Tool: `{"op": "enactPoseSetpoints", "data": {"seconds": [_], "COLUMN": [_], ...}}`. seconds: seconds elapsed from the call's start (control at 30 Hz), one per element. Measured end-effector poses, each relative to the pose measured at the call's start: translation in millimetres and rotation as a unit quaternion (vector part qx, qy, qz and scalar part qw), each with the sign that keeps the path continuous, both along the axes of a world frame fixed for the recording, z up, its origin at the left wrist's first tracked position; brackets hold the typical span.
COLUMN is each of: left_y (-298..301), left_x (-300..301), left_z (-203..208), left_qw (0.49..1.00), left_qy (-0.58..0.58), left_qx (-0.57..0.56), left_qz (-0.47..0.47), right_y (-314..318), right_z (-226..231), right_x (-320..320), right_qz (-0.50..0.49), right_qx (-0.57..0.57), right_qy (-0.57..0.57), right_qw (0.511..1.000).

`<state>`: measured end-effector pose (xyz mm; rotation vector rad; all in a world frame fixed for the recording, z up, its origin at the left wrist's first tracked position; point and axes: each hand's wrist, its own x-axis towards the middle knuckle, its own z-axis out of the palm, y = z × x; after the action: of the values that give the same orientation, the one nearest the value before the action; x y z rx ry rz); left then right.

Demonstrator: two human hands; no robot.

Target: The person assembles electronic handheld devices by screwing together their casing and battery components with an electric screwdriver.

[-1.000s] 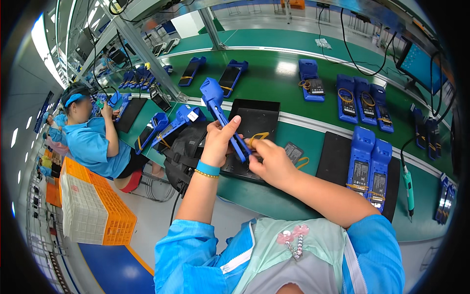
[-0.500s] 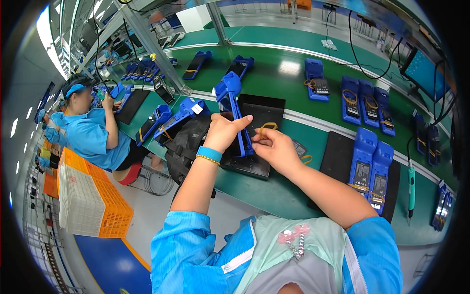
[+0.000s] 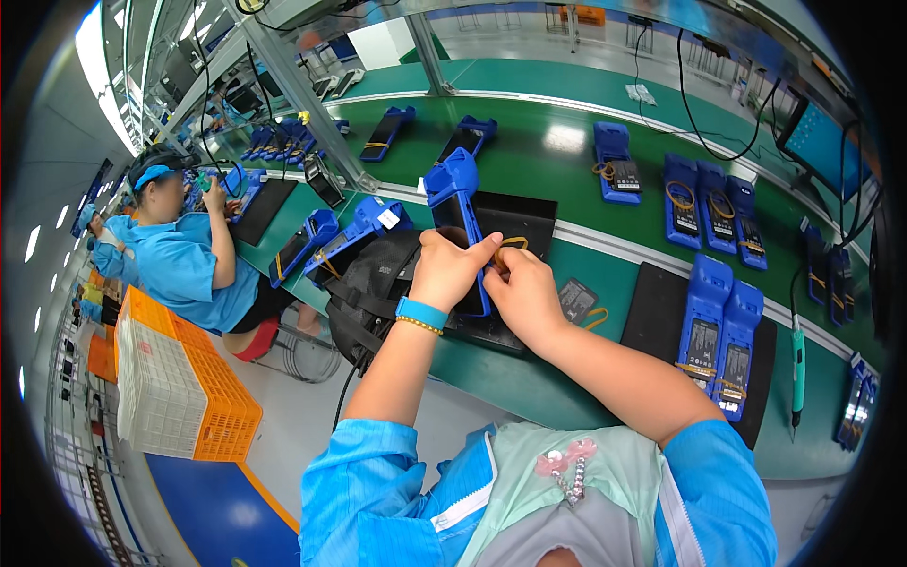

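Note:
My left hand (image 3: pixel 448 274) is closed around a blue handheld device (image 3: pixel 453 176) with a dark screen, held tilted with its bulky end away from me. Close against its right edge, the fingers of my right hand (image 3: pixel 527 295) are pinched on a tan rubber band (image 3: pixel 515 242), whose loop stands out above them. My fingers hide the device's lower side in part. Beneath both hands lies a black tray (image 3: pixel 534 215). Just right of my right hand, a grey battery (image 3: pixel 576 299) rests on the green bench beside another rubber band (image 3: pixel 597 319).
Two blue devices with batteries and bands (image 3: pixel 704 307) lie on a black mat (image 3: pixel 652 307) at right. A green electric screwdriver (image 3: pixel 797 369) hangs beyond. More devices (image 3: pixel 682 200) line the far green surface. A black bag (image 3: pixel 364 293) sits left; a co-worker (image 3: pixel 184 246) works further left.
My right hand has moved in against the device's edge with the rubber band. The device has turned slightly in my left hand. The whole view has shifted a little.

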<state>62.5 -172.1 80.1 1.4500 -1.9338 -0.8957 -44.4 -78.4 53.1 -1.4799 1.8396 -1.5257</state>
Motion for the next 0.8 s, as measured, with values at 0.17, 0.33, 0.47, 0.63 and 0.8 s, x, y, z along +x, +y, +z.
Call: {"op": "enactPoseSetpoints", "data": {"seconds": [0.17,0.33,0.47,0.63,0.8], "left_y": [9.9,10.2,3.8,-1.6,2.0], "left_x": [-3.6,-2.6,-0.6,4.4,1.8], "left_z": [8.1,10.1,10.7,7.5,14.2], "left_qw": [0.999,0.996,0.994,0.996,0.997], "left_qy": [-0.045,-0.064,-0.103,-0.088,-0.079], "left_qx": [-0.02,-0.056,-0.037,-0.022,0.024], "left_qz": [0.019,0.015,0.017,0.009,-0.014], "right_y": [-3.6,-4.3,-4.3,-6.6,-11.2], "right_z": [-2.3,4.8,-5.9,-7.0,-16.4], "right_x": [1.9,-6.7,-13.5,-14.0,-19.2], "right_qz": [-0.01,0.046,0.084,0.109,0.132], "right_qx": [-0.003,0.081,0.115,0.037,0.003], "right_qy": [0.025,-0.06,-0.141,-0.47,-0.414], "right_qw": [1.0,0.994,0.98,0.875,0.901]}}
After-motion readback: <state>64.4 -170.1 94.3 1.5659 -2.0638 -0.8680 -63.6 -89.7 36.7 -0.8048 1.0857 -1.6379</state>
